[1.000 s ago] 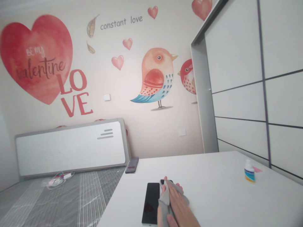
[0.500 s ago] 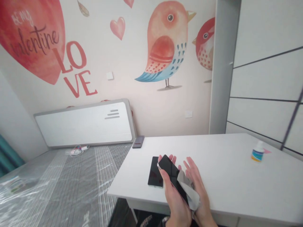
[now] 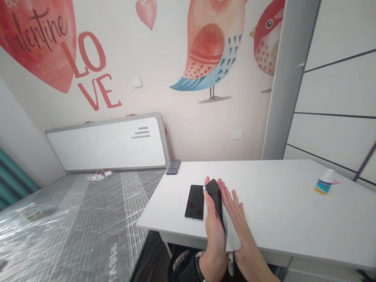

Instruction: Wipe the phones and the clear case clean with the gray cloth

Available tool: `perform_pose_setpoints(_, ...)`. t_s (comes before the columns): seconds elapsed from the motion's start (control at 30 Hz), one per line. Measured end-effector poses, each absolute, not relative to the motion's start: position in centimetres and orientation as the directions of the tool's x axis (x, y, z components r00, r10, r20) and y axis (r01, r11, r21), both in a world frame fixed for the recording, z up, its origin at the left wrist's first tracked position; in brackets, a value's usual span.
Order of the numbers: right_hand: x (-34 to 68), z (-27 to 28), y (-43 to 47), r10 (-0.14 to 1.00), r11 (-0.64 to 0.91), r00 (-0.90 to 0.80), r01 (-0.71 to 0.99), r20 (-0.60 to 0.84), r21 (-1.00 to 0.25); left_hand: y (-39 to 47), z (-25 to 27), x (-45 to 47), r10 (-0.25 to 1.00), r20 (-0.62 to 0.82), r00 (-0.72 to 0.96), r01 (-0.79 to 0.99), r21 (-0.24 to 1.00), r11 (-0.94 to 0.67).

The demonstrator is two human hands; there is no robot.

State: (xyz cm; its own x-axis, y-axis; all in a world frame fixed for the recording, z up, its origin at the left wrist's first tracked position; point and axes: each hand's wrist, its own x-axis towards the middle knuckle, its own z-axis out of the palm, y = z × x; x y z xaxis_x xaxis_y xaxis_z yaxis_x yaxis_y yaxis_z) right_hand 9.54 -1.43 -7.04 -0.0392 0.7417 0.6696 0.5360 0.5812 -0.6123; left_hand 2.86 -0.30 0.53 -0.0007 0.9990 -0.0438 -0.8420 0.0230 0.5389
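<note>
My left hand [image 3: 216,231] is wrapped around a black smartphone [image 3: 215,194], tilted with its dark screen up, over the front of the white table [image 3: 282,211]. My right hand [image 3: 239,223] presses a pale grey cloth [image 3: 232,234] against the phone's right side, its fingers nearly straight along the edge. The cloth's lower part hangs between the two palms. Just left of the phone, a black tablet [image 3: 194,201] or large phone lies flat on the table, partly covered by my left hand.
A white bottle [image 3: 324,182] with a blue and yellow label stands at the right, a pink piece [image 3: 336,182] behind it. A blurred dark stack [image 3: 173,167] sits at the far left corner. Beside the table is a plastic-covered mattress [image 3: 85,227] with a white cable [image 3: 100,176].
My right hand has moved in against the phone and flattened the cloth along its side. The phone now points more upright in view. The camera view has tilted down a little.
</note>
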Motion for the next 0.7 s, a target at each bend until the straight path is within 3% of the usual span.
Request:
perform_pose_setpoints(0.17,10.5,-4.9,-0.7,0.735,0.582,-0.025,0.536,0.678,-0.611,-1.8,-0.2,3.5,0.977,0.005,0.214,-0.806,0.565,0.174)
perform_pose_setpoints(0.27,11.6,-3.1,0.5,0.708,0.584,0.044,0.524,0.705,-0.62,-2.7,-0.8,4.2,0.943,-0.108,0.315,-0.754,0.575,0.318)
perform_pose_setpoints(0.5,12.8,1.0,1.7,0.742,0.638,-0.12,0.428,0.66,-0.64,-3.3,-1.7,5.2,0.931,-0.18,0.318,-0.781,0.507,0.365)
perform_pose_setpoints(0.6,12.4,1.0,1.4,0.669,0.68,0.034,0.375,0.742,-0.63,-3.2,-1.6,5.1,0.943,-0.165,0.288,-0.759,0.562,0.33)
perform_pose_setpoints(0.7,12.5,0.5,1.3,0.656,0.67,0.214,0.279,0.724,-0.689,-3.0,-0.7,4.3,0.959,-0.061,0.275,-0.691,0.681,0.242)
